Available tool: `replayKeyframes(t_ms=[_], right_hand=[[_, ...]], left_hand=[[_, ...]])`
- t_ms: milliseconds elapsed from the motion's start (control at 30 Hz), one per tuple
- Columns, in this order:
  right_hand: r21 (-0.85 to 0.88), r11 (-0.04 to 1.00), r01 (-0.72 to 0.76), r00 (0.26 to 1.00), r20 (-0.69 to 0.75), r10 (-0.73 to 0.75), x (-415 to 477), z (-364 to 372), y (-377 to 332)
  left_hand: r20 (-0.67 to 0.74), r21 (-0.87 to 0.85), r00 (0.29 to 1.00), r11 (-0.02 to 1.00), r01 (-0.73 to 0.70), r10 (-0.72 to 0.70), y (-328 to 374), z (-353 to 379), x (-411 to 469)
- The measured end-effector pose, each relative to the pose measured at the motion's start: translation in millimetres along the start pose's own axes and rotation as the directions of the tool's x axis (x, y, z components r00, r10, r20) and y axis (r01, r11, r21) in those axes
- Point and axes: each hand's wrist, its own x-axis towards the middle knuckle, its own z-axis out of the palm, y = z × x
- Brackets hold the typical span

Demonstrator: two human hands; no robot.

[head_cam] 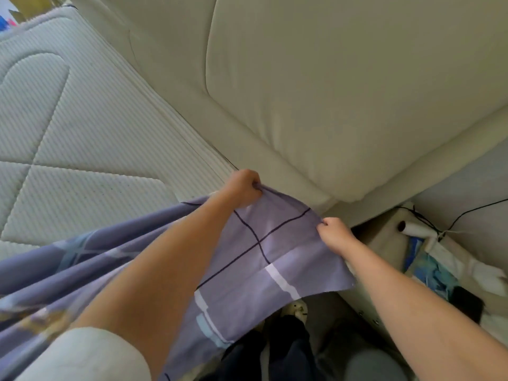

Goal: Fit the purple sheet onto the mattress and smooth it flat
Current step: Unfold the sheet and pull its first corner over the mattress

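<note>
The purple sheet (264, 259), with dark grid lines and pale bands, is stretched between both hands at the mattress corner near the headboard. My left hand (242, 189) grips its upper edge, fingers curled round the fabric. My right hand (334, 232) pinches the edge further right. The rest of the sheet trails in folds to the lower left. The white quilted mattress (68, 138) lies bare beyond the sheet on the left.
A cream padded headboard (330, 92) fills the top and right, tight against the mattress. At the right stands a bedside unit (384, 235) with a lint roller (415, 229), black cables and blue and white items. Dark clothing lies on the floor below.
</note>
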Motion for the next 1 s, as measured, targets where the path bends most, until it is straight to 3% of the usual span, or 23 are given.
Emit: replayKeyframes(t_ms=[167,233,433,700,1000], right_hand=[[-0.048,0.996,-0.072,0.997,-0.013,0.072,49.2,38.6,52.7],[-0.071,0.994,-0.082,0.997,0.005,0.082,65.1,52.5,62.0],[-0.048,0.985,-0.164,0.986,0.017,0.165,115.4,93.8,93.3],[-0.078,0.965,-0.252,0.968,-0.030,0.250,159.3,105.5,117.4],[-0.130,0.956,-0.265,0.964,-0.063,0.258,177.8,121.3,135.0]], left_hand=[[0.065,-0.171,0.984,0.969,0.177,-0.168,-33.3,83.4,39.6],[0.080,-0.156,0.975,0.964,0.216,-0.206,-50.1,105.1,50.6],[0.069,-0.066,0.979,0.978,0.197,-0.193,-71.9,160.2,89.0],[-0.018,-0.173,0.982,0.968,0.181,-0.187,-63.4,188.0,132.5],[0.051,-0.286,0.970,0.927,0.243,-0.239,-69.7,230.4,139.2]])
